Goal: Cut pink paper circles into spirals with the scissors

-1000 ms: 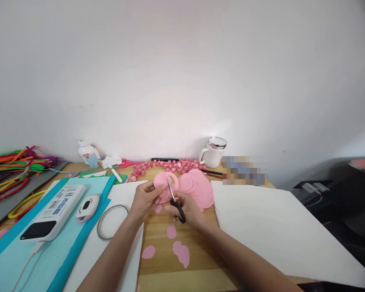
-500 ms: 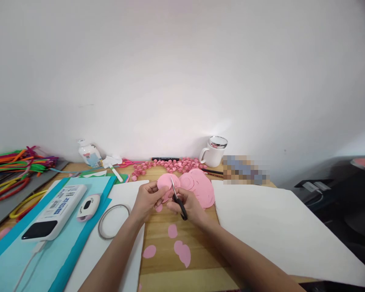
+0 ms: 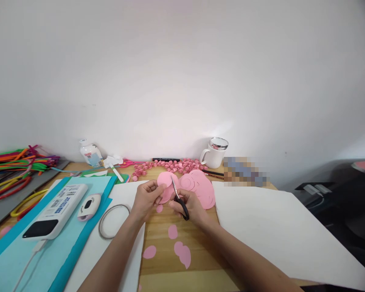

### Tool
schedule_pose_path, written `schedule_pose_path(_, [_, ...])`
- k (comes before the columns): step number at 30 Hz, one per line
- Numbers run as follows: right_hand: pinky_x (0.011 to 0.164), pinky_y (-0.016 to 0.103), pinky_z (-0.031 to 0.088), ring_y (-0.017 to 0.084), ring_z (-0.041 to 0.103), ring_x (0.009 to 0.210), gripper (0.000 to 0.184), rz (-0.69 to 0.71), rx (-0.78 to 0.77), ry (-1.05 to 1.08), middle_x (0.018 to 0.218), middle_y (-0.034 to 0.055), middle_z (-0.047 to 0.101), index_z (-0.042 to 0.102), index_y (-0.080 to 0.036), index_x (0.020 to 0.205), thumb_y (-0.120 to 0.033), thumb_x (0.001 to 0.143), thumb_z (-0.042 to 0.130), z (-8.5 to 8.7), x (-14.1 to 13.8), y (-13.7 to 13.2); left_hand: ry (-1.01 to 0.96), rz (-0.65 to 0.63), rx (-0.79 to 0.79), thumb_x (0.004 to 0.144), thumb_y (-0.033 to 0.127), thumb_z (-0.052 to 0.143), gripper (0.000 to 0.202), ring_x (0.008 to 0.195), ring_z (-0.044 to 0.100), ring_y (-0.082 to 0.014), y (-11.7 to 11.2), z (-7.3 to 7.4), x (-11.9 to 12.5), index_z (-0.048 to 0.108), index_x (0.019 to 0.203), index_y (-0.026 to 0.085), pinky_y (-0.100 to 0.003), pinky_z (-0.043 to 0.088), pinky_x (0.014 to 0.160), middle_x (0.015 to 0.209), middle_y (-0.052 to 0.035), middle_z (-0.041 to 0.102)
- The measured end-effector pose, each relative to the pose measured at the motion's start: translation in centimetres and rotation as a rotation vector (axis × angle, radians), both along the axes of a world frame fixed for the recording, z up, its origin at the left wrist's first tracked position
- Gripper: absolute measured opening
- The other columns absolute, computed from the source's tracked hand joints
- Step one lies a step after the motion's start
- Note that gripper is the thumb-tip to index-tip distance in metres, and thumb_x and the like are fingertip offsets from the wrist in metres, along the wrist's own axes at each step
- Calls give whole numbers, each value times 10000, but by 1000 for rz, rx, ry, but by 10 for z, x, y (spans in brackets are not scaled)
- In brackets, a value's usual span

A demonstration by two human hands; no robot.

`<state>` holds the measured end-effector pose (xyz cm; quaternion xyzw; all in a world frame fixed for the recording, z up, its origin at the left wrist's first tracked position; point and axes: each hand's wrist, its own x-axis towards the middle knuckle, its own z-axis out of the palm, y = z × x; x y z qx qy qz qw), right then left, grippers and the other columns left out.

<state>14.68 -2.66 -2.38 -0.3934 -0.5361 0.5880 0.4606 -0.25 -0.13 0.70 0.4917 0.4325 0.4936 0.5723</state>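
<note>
Pale, smooth wall [image 3: 182,81] fills the upper view, and below it we work at a wooden table [image 3: 158,229] with long, streaky grain. Our left hand [image 3: 147,198] pinches a pink disc [image 3: 165,179] by its near left edge, thumb against fingers, above the middle of the table. We judge that this grip at the rim leaves most of the paper free for the blades. Our right hand [image 3: 191,207] closes around the black handles of the scissors [image 3: 179,200], whose slim metal blades point up and away, across the disc's right side. Whether paper sits between the blades, we cannot tell.

Just right of the disc lies the pile [image 3: 207,194], thin, flat, matt rounds overlapping like petals; probably it is kept there for easy reach. Nearer us, scraps [image 3: 172,232] with curved edges lie loose on the bare wood. White board [image 3: 261,227] spreads to the right, stiff and plain. On the left, the ring [image 3: 100,225] lies flat, thin and round, beside blue paper [image 3: 18,255] bearing a glossy white box [image 3: 61,207]. Along the back, tight little pink curls [image 3: 185,164] are heaped beside the shiny-rimmed mug [image 3: 215,156], perhaps to keep them clear of our hands.
</note>
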Motion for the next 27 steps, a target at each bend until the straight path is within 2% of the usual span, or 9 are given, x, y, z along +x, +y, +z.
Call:
schedule_pose_path(10, [331,168,238,52,371,337,416,6,-36,10,417,-80,450,498,-175,629,-484,572,772,6,-1,-3,-36,55,15,653,400,717,330,298,281,-24,0,3,0,497,573,168,-168,184,296,379,80,436])
schedule_pose_path(16, [335,163,266,58,416,356,396,10,-28,-23,466,-66,483,512,-169,637,-468,585,768,6,-4,-5,-21,-16,44,672,404,706,300,320,352,-46,0,-2,2,540,609,164,-182,252,332,394,65,477])
schedule_pose_path(22, [347,172,291,74,437,370,383,35,-21,-62,464,-62,491,539,-169,667,-475,596,759,3,-5,-5,5,19,72,659,352,723,276,309,340,-41,-1,-1,3,539,583,161,-179,233,330,380,70,468])
schedule_pose_path(27, [442,190,343,90,474,477,405,57,17,9,542,-50,518,538,-170,731,-435,561,793,3,-3,-3,70,-63,60,653,313,727,275,303,336,-36,-2,3,0,536,536,154,-174,222,333,362,70,459])
